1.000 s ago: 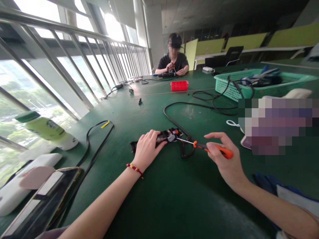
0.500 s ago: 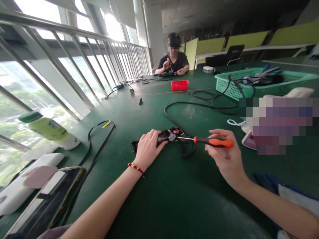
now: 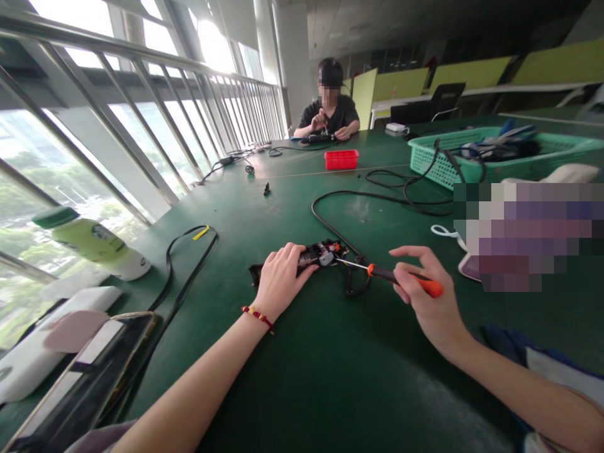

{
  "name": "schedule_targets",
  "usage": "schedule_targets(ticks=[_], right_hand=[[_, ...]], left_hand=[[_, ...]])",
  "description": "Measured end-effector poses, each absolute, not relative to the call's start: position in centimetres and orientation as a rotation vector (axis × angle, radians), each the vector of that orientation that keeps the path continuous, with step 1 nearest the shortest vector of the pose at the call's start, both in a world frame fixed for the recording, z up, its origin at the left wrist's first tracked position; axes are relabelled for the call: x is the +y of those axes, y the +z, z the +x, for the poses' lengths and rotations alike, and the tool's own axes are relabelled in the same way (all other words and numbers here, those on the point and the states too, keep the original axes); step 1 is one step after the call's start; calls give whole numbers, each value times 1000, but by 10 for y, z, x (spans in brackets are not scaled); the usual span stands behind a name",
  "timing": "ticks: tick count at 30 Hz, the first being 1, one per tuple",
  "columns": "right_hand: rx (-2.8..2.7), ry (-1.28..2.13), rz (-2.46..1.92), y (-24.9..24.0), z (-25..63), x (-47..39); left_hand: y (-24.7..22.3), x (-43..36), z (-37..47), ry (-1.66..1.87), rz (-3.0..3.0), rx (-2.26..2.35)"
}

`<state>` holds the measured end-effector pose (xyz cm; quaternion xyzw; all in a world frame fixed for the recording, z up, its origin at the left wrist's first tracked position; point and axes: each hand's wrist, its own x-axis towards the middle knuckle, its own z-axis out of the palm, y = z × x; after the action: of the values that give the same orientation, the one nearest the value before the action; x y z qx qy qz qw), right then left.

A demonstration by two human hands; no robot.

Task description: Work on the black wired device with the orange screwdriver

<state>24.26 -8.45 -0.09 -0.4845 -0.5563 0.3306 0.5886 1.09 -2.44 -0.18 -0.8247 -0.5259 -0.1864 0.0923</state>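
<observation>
My left hand [image 3: 282, 269] is closed over the dark body of an opened corded device [image 3: 311, 255], pressing it against the table. Its right end shows a grey block, a red part and small wires. An orange and black screwdriver [image 3: 406, 279] rests between the thumb and fingers of my right hand [image 3: 431, 296], with the index finger lifted off the handle. The shaft points left, and its tip is at the wires beside the grey block; exact contact is too small to make out. A black cable [image 3: 330, 217] runs from the device across the table.
A red basket [image 3: 341, 161] and a green basket [image 3: 443, 170] of tools stand farther back. A bottle [image 3: 94, 242], phone [image 3: 89, 377] and looped black strap [image 3: 191, 277] lie left. Across the table a person [image 3: 329, 104] works on a similar device.
My right hand has shifted its hold: the index finger has lifted from the screwdriver, and the handle end has dropped lower. My left hand and the device stay put.
</observation>
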Motion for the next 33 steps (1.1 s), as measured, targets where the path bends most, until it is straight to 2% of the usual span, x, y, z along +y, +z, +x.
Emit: schedule_targets(ticks=[6,11,16,21,25,30,33], right_hand=[[-1301,626,-1038,-1,242,-84],[-1323,792,-1125,-3,244,-84],[-1283,622,-1036,-6,245,-82],[-1344,790,-1146,-4,244,-84],[-1347,704,-1075,-2,244,-83],[-1342,881,-1115,-2,243,-82],[-1328,835,-1133,-1,242,-83]], left_hand=[[-2,-24,11,-580,-2457,-1561],[-2,-25,11,-567,-2455,-1569],[-1,-26,12,-559,-2453,-1569],[-1,-27,13,-559,-2423,-1562],[-1,-28,13,-592,-2371,-1591],[0,-27,13,-597,-2337,-1631],[0,-26,13,-596,-2343,-1634]])
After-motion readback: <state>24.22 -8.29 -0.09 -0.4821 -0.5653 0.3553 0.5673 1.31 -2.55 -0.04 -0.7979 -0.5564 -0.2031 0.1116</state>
